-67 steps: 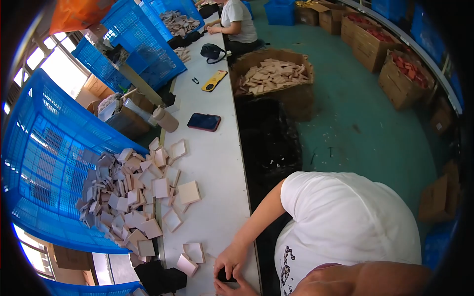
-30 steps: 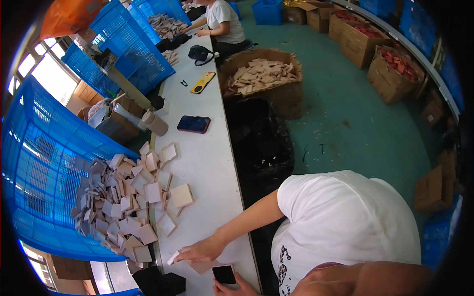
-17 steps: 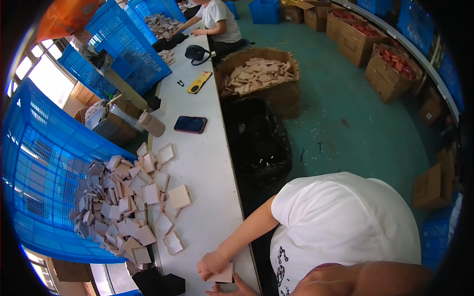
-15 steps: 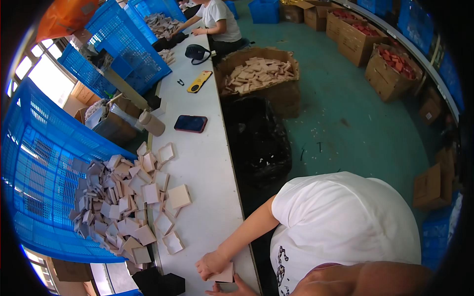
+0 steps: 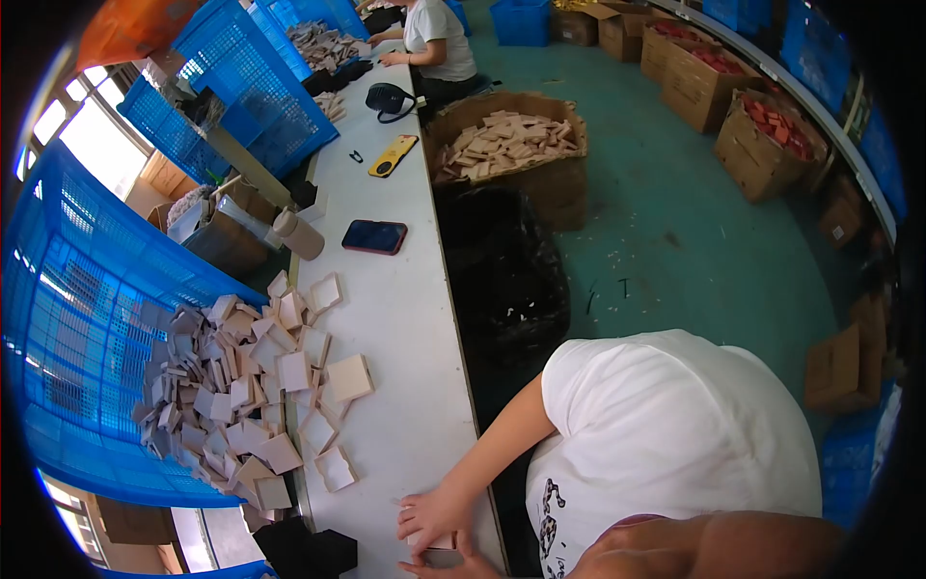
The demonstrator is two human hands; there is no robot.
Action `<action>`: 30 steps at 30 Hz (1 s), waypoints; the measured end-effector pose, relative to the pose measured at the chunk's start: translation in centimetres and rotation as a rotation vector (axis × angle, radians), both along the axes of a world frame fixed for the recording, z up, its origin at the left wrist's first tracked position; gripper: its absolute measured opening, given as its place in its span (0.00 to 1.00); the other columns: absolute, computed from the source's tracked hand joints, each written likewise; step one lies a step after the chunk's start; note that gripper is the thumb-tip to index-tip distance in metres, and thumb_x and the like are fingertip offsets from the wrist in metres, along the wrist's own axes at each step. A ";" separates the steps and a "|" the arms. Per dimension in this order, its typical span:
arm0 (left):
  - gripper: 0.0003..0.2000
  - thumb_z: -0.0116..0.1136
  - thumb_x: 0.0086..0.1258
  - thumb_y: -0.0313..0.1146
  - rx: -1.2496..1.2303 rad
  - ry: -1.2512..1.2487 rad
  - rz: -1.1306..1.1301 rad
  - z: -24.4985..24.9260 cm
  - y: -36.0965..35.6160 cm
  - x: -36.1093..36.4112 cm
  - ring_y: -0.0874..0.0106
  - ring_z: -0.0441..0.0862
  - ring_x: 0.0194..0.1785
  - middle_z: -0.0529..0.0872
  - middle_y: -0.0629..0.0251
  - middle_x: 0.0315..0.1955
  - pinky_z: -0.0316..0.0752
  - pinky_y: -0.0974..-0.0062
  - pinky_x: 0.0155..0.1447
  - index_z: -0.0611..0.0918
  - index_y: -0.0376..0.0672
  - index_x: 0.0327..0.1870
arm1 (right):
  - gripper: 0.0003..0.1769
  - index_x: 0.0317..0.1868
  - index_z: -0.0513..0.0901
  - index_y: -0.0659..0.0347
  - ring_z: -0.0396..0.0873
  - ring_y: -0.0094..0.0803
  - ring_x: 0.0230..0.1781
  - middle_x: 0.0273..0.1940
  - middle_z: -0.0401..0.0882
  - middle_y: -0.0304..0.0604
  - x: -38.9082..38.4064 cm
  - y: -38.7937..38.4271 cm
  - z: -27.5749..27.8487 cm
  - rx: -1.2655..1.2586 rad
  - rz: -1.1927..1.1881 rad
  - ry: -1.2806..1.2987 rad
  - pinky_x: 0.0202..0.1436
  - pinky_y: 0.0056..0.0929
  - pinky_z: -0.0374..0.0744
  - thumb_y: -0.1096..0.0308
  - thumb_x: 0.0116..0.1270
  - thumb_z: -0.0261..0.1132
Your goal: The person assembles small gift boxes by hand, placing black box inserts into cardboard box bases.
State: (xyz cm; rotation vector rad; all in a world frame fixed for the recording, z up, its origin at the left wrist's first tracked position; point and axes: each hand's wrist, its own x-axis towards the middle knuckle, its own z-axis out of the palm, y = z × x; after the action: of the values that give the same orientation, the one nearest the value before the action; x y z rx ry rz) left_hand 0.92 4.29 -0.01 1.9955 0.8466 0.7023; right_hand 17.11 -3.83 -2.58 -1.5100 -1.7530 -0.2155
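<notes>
At the near edge of the white table, my right hand presses over a small pale square box, its fingers curled over the top and covering most of it. My left hand is at the lower side of the same box, thumb and finger bracketing it; the frame edge cuts this hand off. A heap of similar pale boxes spills from a blue basket. Near the heap, one square piece lies flat and an open box lies on the table.
On the white table are a dark phone, a yellow phone, a bottle and a small fan. A black bag and a filled carton stand beside it. A co-worker sits farther along.
My right hand has shifted slightly right and now covers more of the small box. My left thumb has come up against the box's side. The view has moved slightly.
</notes>
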 end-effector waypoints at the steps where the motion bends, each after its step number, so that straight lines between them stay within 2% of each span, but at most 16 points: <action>1: 0.61 0.86 0.54 0.56 0.054 0.030 -0.016 -0.3 0.2 -0.1 0.42 0.76 0.70 0.77 0.33 0.67 0.71 0.48 0.76 0.62 0.21 0.78 | 0.44 0.64 0.83 0.51 0.78 0.54 0.64 0.62 0.80 0.56 0.4 0.1 -0.6 -0.028 0.054 0.015 0.70 0.63 0.67 0.43 0.48 0.83; 3: 0.61 0.86 0.53 0.57 0.114 0.067 -0.032 -0.6 0.5 -0.3 0.42 0.76 0.71 0.77 0.33 0.67 0.70 0.48 0.76 0.62 0.21 0.78 | 0.50 0.70 0.79 0.53 0.75 0.57 0.68 0.67 0.76 0.62 2.2 0.1 -1.4 -0.083 0.161 0.044 0.71 0.61 0.68 0.43 0.47 0.84; 6: 0.62 0.86 0.53 0.58 0.161 0.101 -0.049 -0.5 0.7 -0.2 0.41 0.76 0.71 0.77 0.33 0.67 0.70 0.48 0.76 0.63 0.21 0.78 | 0.48 0.66 0.85 0.54 0.76 0.57 0.68 0.63 0.81 0.59 3.5 1.4 -1.8 -0.141 0.361 0.352 0.69 0.54 0.73 0.39 0.47 0.85; 8: 0.62 0.86 0.53 0.58 0.190 0.115 -0.054 -0.6 0.7 -0.3 0.41 0.75 0.71 0.77 0.32 0.67 0.69 0.48 0.77 0.63 0.21 0.78 | 0.47 0.67 0.84 0.56 0.77 0.59 0.66 0.62 0.81 0.59 4.8 2.1 -1.8 -0.187 0.404 0.542 0.67 0.52 0.76 0.41 0.48 0.85; 10: 0.62 0.86 0.53 0.59 0.212 0.124 -0.055 -0.7 0.8 -0.3 0.41 0.75 0.71 0.77 0.32 0.67 0.69 0.48 0.77 0.63 0.21 0.78 | 0.46 0.68 0.84 0.56 0.77 0.60 0.65 0.62 0.81 0.59 5.0 2.0 -1.6 -0.181 0.380 0.484 0.66 0.52 0.77 0.44 0.49 0.84; 12: 0.62 0.86 0.53 0.59 0.242 0.145 -0.055 -0.7 0.8 -0.3 0.41 0.75 0.71 0.77 0.32 0.67 0.69 0.48 0.77 0.63 0.21 0.78 | 0.44 0.68 0.84 0.55 0.78 0.60 0.64 0.63 0.81 0.60 4.0 1.7 -1.6 -0.111 0.289 0.185 0.64 0.53 0.78 0.49 0.49 0.84; 15: 0.62 0.86 0.53 0.60 0.270 0.188 -0.048 -0.5 0.4 -0.1 0.41 0.75 0.72 0.77 0.32 0.66 0.68 0.48 0.78 0.63 0.21 0.78 | 0.44 0.68 0.82 0.51 0.77 0.61 0.62 0.63 0.78 0.59 2.8 0.1 -0.6 -0.104 0.223 0.031 0.62 0.57 0.77 0.50 0.49 0.84; 17: 0.62 0.85 0.52 0.61 0.298 0.186 -0.046 -1.1 0.6 -0.5 0.40 0.74 0.72 0.77 0.32 0.66 0.68 0.48 0.78 0.63 0.21 0.77 | 0.46 0.68 0.82 0.49 0.77 0.61 0.62 0.63 0.78 0.59 3.2 0.7 -1.4 -0.027 0.292 0.108 0.61 0.56 0.77 0.50 0.47 0.84; 21: 0.62 0.84 0.54 0.63 0.256 -0.017 -0.143 -4.0 2.5 -1.6 0.39 0.74 0.72 0.77 0.31 0.66 0.66 0.48 0.80 0.64 0.21 0.77 | 0.48 0.67 0.83 0.49 0.78 0.59 0.61 0.62 0.78 0.60 3.0 1.1 -0.8 0.095 0.386 0.313 0.59 0.55 0.78 0.49 0.42 0.85; 24: 0.67 0.90 0.53 0.48 0.451 0.052 -0.151 -5.1 3.0 -1.4 0.48 0.82 0.65 0.80 0.42 0.65 0.82 0.56 0.68 0.51 0.29 0.85 | 0.49 0.67 0.82 0.50 0.78 0.58 0.62 0.64 0.78 0.55 3.0 1.1 -1.1 -0.100 0.293 0.347 0.63 0.53 0.76 0.47 0.41 0.85; 27: 0.62 0.86 0.55 0.56 0.400 0.038 -0.128 -5.9 3.7 -2.1 0.43 0.78 0.69 0.79 0.37 0.66 0.73 0.52 0.74 0.58 0.25 0.81 | 0.48 0.67 0.82 0.52 0.77 0.56 0.65 0.66 0.79 0.51 2.1 2.2 -0.2 -0.273 0.340 0.172 0.69 0.54 0.73 0.43 0.45 0.84; 30: 0.60 0.82 0.56 0.64 0.347 0.028 -0.099 -6.7 3.8 -2.6 0.38 0.74 0.72 0.77 0.32 0.67 0.64 0.48 0.81 0.65 0.21 0.76 | 0.42 0.68 0.81 0.53 0.77 0.53 0.66 0.67 0.80 0.48 1.3 1.5 -0.6 -0.195 0.250 0.080 0.73 0.57 0.69 0.41 0.57 0.77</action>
State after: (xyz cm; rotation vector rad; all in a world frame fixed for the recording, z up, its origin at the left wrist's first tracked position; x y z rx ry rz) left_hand -1.73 8.11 -6.68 2.3426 0.6706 0.8082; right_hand 18.45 -2.32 -3.20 -1.3950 -1.9204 0.1450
